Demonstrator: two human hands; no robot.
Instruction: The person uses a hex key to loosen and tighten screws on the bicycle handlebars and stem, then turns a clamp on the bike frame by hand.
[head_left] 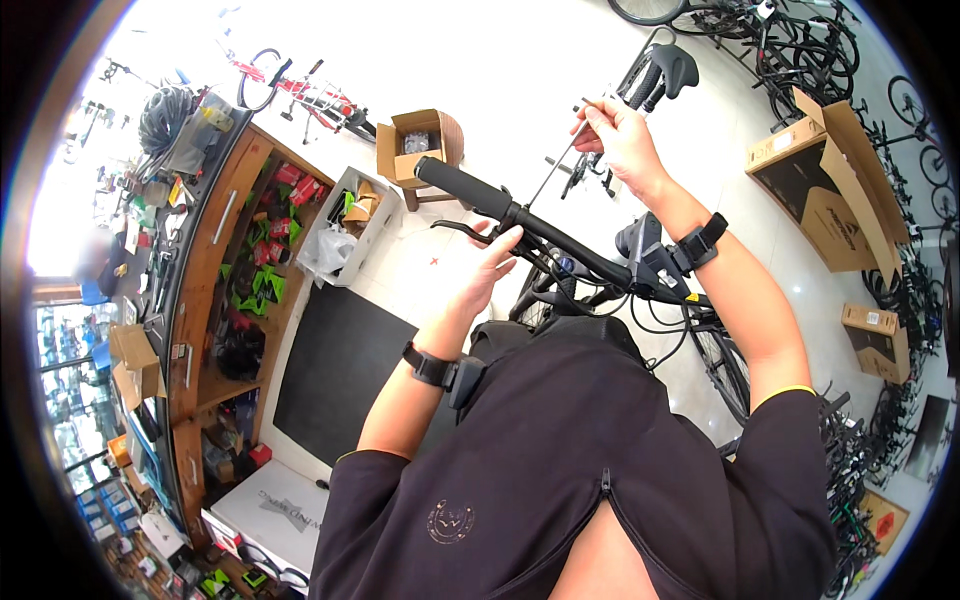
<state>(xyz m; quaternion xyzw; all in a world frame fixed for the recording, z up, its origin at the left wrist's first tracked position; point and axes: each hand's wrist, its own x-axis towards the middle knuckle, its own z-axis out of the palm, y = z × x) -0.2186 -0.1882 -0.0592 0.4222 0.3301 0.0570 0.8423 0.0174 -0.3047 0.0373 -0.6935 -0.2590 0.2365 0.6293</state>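
Observation:
A black bicycle handlebar (590, 262) with a rubber grip (455, 183) and brake lever (450, 225) crosses in front of me. My left hand (488, 262) is at the lever's clamp, thumb on top and fingers curled beneath, partly hidden. Higher up, my right hand (615, 140) pinches a long, thin metal tool (551, 176), likely a hex key, whose lower end reaches down to the bar beside the clamp. Cables (650, 320) loop below the bar, and a bicycle wheel (722, 365) shows under my right arm.
A wooden cabinet (188, 340) with a cluttered top is at left, beside a white bin (342, 268) and black mat (330, 370). A cardboard box (408, 172) and red bicycle (310, 92) are ahead. Cartons (835, 235) and many bicycles (810, 45) line the right.

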